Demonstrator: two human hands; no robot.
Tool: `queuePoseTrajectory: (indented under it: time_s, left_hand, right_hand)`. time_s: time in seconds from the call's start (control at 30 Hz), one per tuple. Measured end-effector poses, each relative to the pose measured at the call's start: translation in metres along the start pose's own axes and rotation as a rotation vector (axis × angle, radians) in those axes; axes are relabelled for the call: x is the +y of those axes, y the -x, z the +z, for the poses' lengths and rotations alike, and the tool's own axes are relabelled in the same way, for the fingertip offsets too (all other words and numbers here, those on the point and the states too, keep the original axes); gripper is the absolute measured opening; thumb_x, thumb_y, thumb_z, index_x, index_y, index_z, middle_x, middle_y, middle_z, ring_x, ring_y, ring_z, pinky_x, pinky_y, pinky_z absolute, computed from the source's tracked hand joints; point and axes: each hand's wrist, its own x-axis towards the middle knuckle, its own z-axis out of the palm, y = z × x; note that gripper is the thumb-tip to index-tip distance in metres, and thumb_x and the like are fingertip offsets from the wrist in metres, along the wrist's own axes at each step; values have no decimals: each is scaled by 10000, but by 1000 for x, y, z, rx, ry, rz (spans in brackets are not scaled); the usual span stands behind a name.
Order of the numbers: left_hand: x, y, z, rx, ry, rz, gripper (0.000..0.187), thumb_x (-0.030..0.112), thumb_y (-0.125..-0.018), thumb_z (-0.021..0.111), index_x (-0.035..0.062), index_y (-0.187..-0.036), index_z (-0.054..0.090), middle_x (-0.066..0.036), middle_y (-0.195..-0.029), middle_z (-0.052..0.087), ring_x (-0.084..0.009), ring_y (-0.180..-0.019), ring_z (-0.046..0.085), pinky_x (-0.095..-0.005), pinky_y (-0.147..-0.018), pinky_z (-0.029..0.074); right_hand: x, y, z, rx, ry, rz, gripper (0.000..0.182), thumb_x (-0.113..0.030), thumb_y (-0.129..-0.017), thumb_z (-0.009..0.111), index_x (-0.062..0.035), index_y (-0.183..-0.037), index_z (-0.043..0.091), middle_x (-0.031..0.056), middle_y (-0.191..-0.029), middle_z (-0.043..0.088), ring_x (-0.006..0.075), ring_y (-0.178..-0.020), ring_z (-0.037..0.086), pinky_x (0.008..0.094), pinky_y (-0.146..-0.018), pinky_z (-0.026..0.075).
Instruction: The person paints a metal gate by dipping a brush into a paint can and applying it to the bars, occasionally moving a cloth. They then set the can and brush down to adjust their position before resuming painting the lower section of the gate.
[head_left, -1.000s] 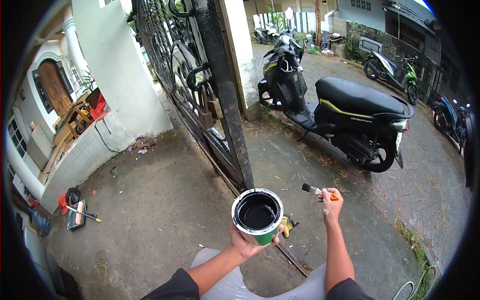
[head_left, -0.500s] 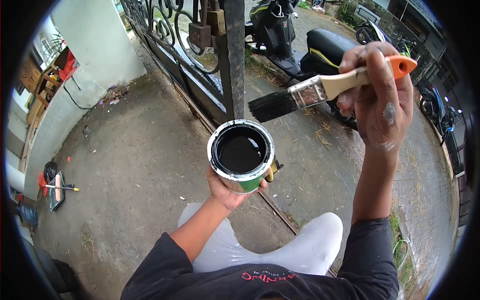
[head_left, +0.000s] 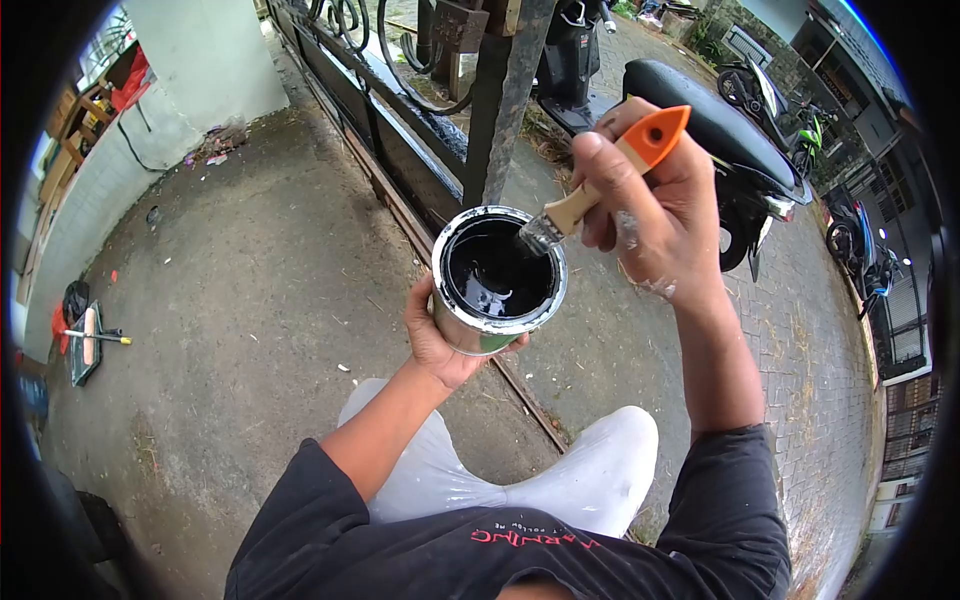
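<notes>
My left hand is wrapped round the lower side of a metal paint can, holding it up in front of my knees. Glossy black paint lies inside, and black smears mark the can's silver rim. Above and to the right, my right hand grips a paintbrush by its pale wooden handle with an orange end. The brush slants down into the can, its bristles inside the opening and barely visible against the dark paint.
A black metal gate with scrollwork and a padlock stands just beyond the can, over a floor rail. Behind my right hand is a parked scooter. A paint tray with a roller lies on the concrete at left.
My right hand has moved down and left, bringing the brush from above the can into it. The can is tilted more and sits slightly higher and further right in view.
</notes>
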Motion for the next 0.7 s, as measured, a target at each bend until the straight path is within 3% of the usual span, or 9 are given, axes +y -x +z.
queuePoseTrajectory:
  time_s: [0.13,0.27,0.47,0.6,0.7]
  left_hand:
    - [5,-2,-7,-10,-10,6,825,687,-763,570,215,-1435,483,-151,-1408,518,-402,-1221,586,-623,-841,596]
    - [8,-4,-13,8,-70,10,846,702,-767,553,187,-1434,486,-154,-1395,534,-389,-1213,596,-605,-819,603]
    - [13,0,-15,36,-78,5,836,700,-781,563,176,-1429,500,-162,-1379,554,-387,-1220,595,-597,-852,590]
    - [14,-1,-12,105,-127,24,954,732,-677,654,190,-1442,478,-197,-1376,531,-446,-1156,605,-615,-816,589]
    - [14,-1,-12,102,-140,34,972,759,-679,644,189,-1448,469,-195,-1375,531,-441,-1161,606,-606,-814,597]
  right_hand:
    - [3,-2,-11,149,-46,52,222,-220,-1015,606,-32,-906,564,51,-730,637,89,-473,608,206,-383,451]
    - [23,3,-15,265,-294,146,179,-201,-1011,602,-45,-943,544,93,-770,673,107,-465,619,200,-366,446]
    - [29,10,-15,295,-395,196,162,-195,-1011,595,-52,-973,527,128,-814,697,115,-469,627,194,-357,440]
    - [13,14,7,33,-68,160,181,-185,-1014,585,-46,-919,519,104,-819,660,67,-489,588,190,-390,439]
    - [18,16,17,-104,52,68,209,-181,-1016,591,-35,-884,522,83,-804,650,65,-502,593,183,-406,437]
